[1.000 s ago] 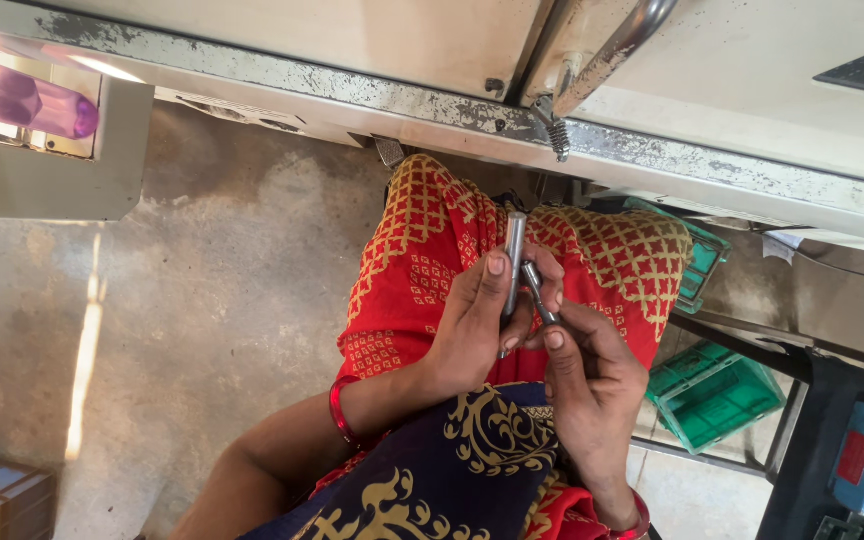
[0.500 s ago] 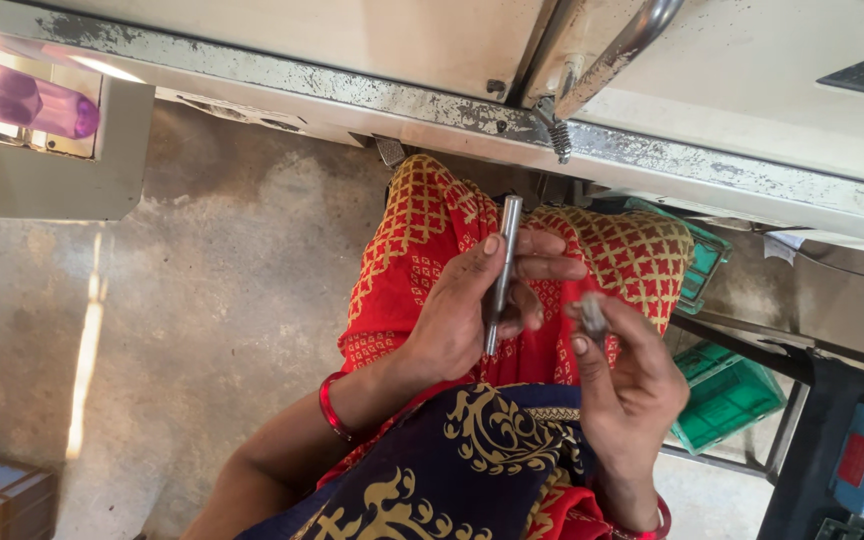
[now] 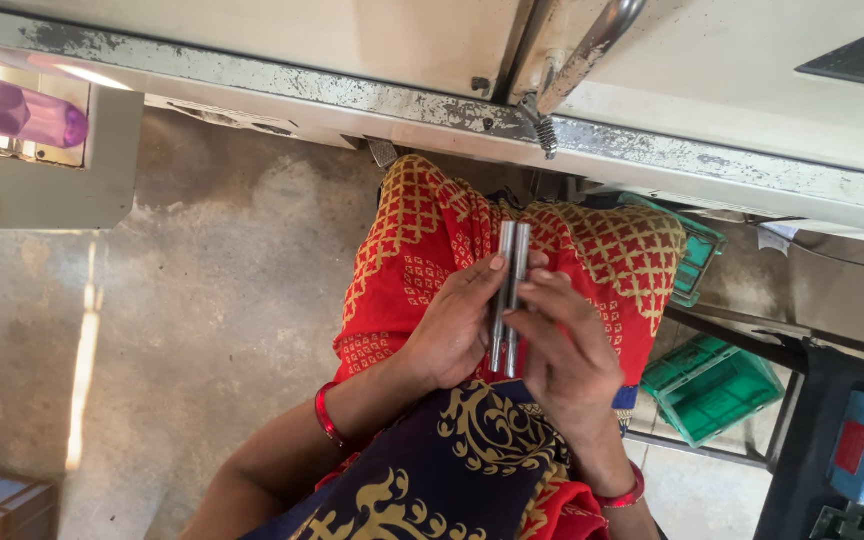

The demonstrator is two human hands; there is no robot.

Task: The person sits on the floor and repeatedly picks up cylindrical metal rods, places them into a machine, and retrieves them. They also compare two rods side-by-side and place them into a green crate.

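Metal rods [image 3: 509, 290]: two smooth cylinders, side by side | left hand [image 3: 457, 325], right hand [image 3: 562, 350] clamped on them

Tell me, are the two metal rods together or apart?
Together. The rods lie side by side, touching along their length, held between the left hand and right hand over the lap.

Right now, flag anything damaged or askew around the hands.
Nothing stands out. The left hand and right hand hold two metal rods side by side, straight and parallel, over the lap. The bench edge is only worn and stained.
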